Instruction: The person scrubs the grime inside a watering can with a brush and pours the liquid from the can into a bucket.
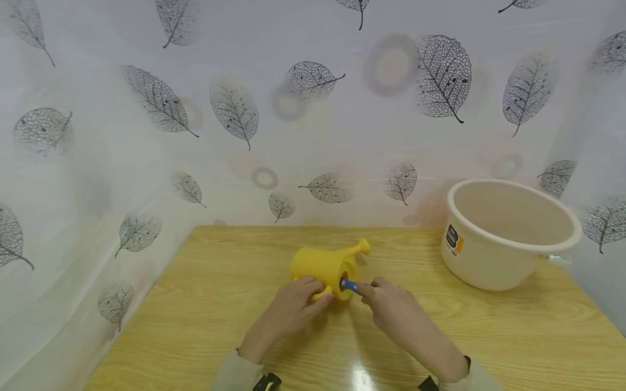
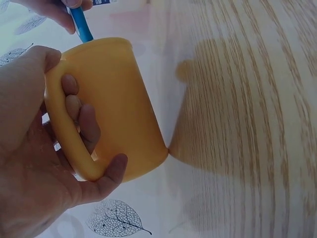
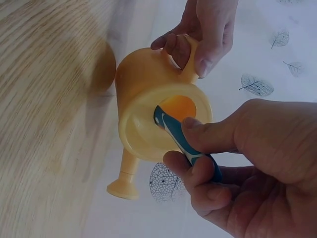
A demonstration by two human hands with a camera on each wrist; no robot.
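with our left hand (image 1: 295, 305) gripping the yellow watering can (image 1: 313, 263), tipped against the table (image 1: 235, 271), and our right hand (image 1: 398, 308) pinching the blue tool (image 3: 176, 134) at the can's mouth (image 3: 182, 105), we should probably brace firmly and angle the tool clear of the rim.

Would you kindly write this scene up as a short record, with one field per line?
Left hand: grips the handle of the yellow watering can
Right hand: holds a blue tool
Can's pose: tipped, mouth facing the right hand
Tool's far end: inside the mouth, hidden
Bucket: cream, upright, right side of the wooden table
Backdrop: pale sheet with leaf prints
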